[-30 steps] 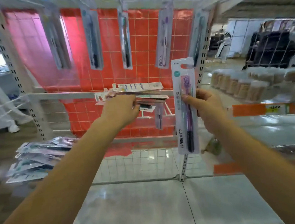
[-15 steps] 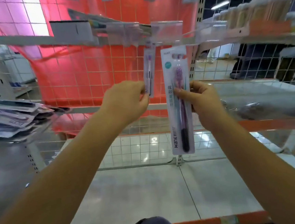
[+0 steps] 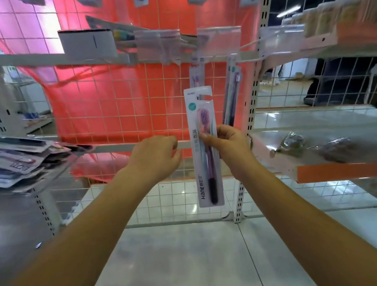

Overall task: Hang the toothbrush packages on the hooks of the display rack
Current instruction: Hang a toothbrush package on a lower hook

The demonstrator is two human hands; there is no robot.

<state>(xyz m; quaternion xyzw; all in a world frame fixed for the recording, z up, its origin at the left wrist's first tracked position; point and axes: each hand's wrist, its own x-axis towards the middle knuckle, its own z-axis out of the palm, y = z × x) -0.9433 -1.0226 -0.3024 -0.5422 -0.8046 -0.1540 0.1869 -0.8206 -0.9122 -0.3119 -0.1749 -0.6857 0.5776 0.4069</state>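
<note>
A: What is the right hand (image 3: 230, 148) holding?

B: A long, flat toothbrush package (image 3: 205, 146), glossy clear blister on a white card, upright at the centre of the frame. Thumb and fingers pinch it at about mid-height. A purple brush with a dark handle end shows through the plastic, and the card's top has a cut-out hanging slot.

A: And the left hand (image 3: 155, 158)?

B: Just left of the package, fingers loosely curled, holding nothing that I can see. It sits in front of the white horizontal bar (image 3: 115, 147).

A: What is already up on the rack?

B: Two similar packages hang behind the held one, under the upper rail: one right above it (image 3: 196, 77), another to the right (image 3: 232, 93), tilted. Clear plastic label holders (image 3: 218, 41) stick out along that rail. More package bottoms show at the top edge of the frame.

A: The backing?

B: A thin white wire grid (image 3: 120, 98) with red sheeting behind it, and perforated metal uprights (image 3: 253, 105).

A: Any stock nearby?

B: A loose, shiny pile of toothbrush packages (image 3: 14, 165) on the shelf at middle left. Crinkled clear bags (image 3: 333, 147) lie on the glossy shelf at right.
</note>
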